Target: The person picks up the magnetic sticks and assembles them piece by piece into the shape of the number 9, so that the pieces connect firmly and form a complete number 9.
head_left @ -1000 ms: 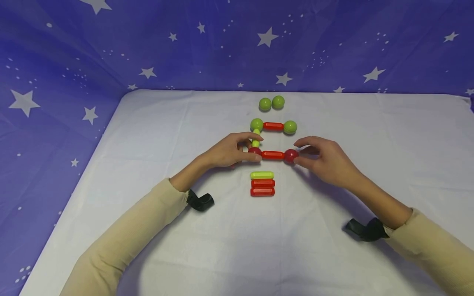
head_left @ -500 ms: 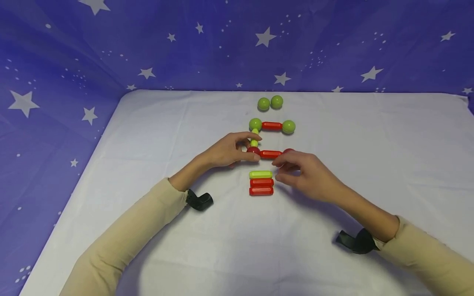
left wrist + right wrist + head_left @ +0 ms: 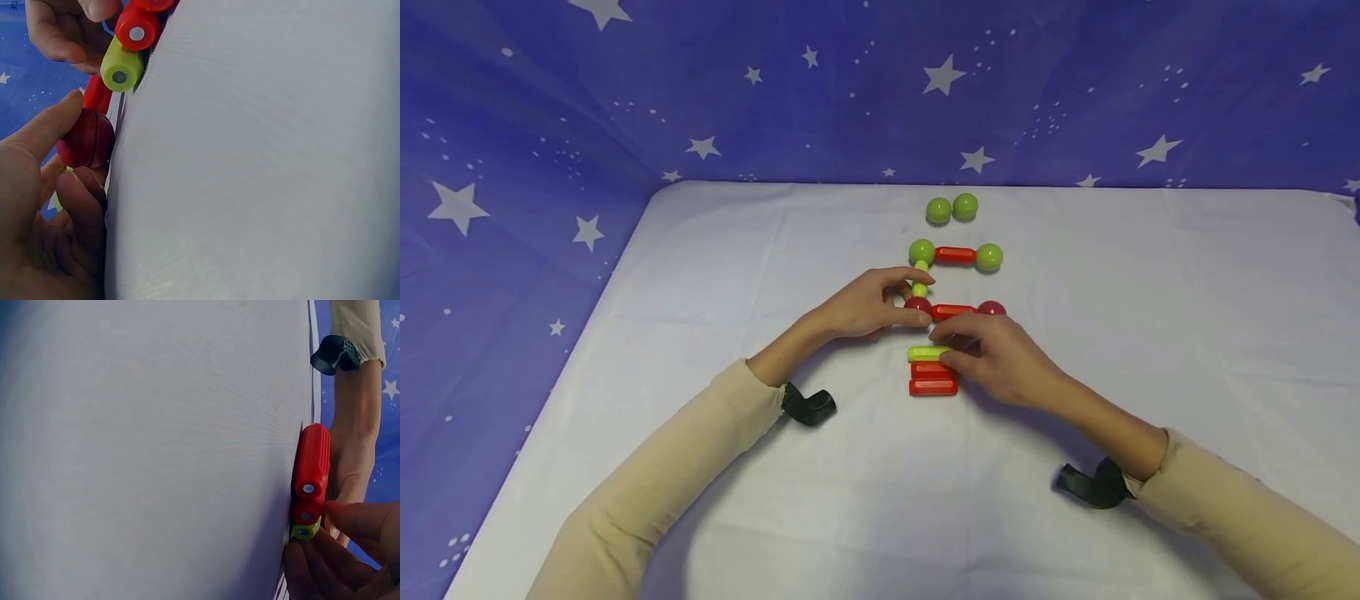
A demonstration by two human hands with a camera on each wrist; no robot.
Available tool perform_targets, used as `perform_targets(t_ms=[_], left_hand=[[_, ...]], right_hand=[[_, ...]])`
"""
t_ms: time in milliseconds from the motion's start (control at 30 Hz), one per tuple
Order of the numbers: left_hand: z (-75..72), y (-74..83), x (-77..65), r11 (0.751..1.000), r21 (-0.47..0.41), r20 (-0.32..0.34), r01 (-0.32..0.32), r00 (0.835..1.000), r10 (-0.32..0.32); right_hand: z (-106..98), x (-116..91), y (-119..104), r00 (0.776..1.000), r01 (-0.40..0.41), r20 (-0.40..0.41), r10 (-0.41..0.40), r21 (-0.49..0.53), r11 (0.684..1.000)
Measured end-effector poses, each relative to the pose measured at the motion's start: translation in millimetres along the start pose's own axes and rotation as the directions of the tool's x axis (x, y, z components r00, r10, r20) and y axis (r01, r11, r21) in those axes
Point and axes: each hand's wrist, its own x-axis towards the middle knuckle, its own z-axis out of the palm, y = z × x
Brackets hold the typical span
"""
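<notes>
My left hand (image 3: pixel 868 304) grips a red ball (image 3: pixel 87 139) between thumb and fingers, at the near left corner of a ball-and-rod figure. A yellow-green rod (image 3: pixel 921 279) joins this ball to a green ball (image 3: pixel 922 252). From the held ball a red rod (image 3: pixel 952 311) runs right to another red ball (image 3: pixel 992 308), partly hidden by my right hand (image 3: pixel 1000 358). Thumb and fingers of that hand stand around the right end of a loose yellow-green rod (image 3: pixel 927 354). It lies beside two loose red rods (image 3: pixel 934 387), whose magnet ends show in the right wrist view.
At the figure's far side a red rod (image 3: pixel 956 255) leads to a green ball (image 3: pixel 989 257). Two loose green balls (image 3: pixel 952 208) lie behind it. A white cloth (image 3: pixel 775 517) covers the table, with a starry blue curtain (image 3: pixel 820 92) at the back.
My right hand has moved from the near right red ball leftward and nearer to me, to the loose yellow-green rod. The left hand stays at its red ball.
</notes>
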Motion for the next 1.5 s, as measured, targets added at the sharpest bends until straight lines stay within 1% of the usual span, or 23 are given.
perform_targets(t_ms=[133,567,800,1100,1167,1333,1400,1500], left_hand=[[0.4,1.4,-0.2,1.0,0.002,0.002,0.009,1.0,-0.009],[-0.5,2.2,-0.7,1.0,0.012,-0.004,0.005,1.0,-0.005],[0.2,1.2,-0.1,1.0,0.014,-0.001,0.001,1.0,-0.001],[-0.3,1.4,-0.6,1.0,0.026,-0.005,0.009,1.0,-0.008],[-0.4,1.3,-0.8,1.0,0.028,-0.005,0.011,1.0,-0.011],[-0.2,1.5,-0.8,0.999,0.03,-0.001,0.013,1.0,-0.013],[-0.2,1.8,-0.6,1.0,0.027,0.0,0.013,1.0,-0.013],[0.0,2.0,-0.5,1.0,0.025,-0.002,0.01,1.0,-0.01]], right_hand=[[2,0,1,1.0,0.015,-0.003,-0.015,-0.016,1.0],[1,0,4,1.0,0.009,0.011,-0.009,-0.037,0.999],[-10,-13,13,1.0,-0.01,0.004,0.01,-0.065,0.998],[-28,-30,22,0.999,-0.026,0.029,0.028,-0.072,0.997],[-30,-31,23,0.999,-0.023,0.036,0.026,-0.092,0.995],[-28,-31,22,0.999,-0.01,0.045,0.019,-0.182,0.983],[-26,-29,21,0.999,-0.01,0.047,0.019,-0.197,0.98],[-25,-28,19,0.998,-0.014,0.053,0.024,-0.191,0.982]])
